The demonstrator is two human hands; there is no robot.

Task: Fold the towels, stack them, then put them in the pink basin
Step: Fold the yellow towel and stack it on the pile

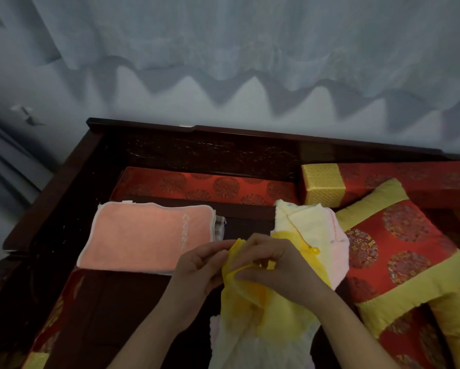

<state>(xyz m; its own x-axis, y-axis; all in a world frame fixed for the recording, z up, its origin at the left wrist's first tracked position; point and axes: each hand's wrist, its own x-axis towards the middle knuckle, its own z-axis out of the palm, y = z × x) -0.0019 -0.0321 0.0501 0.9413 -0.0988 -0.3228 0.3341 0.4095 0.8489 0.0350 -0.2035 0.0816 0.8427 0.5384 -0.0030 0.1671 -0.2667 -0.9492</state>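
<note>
Pale curtain (250, 43) (dimly lit) hangs behind a dark wooden bench (196, 145).

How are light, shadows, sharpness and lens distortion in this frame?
Head view: dim, bluish light with no glare; the curtain is soft and throws a zigzag shadow on the wall behind; the wide lens bows the dark wooden frame; the yellow towel gripped by the left hand and right hand and the folded peach towel read clearly, colours muted.

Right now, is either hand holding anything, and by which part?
Both the left hand and the right hand pinch the yellow towel along its bunched top edge, close together; the rest drapes below.
</note>
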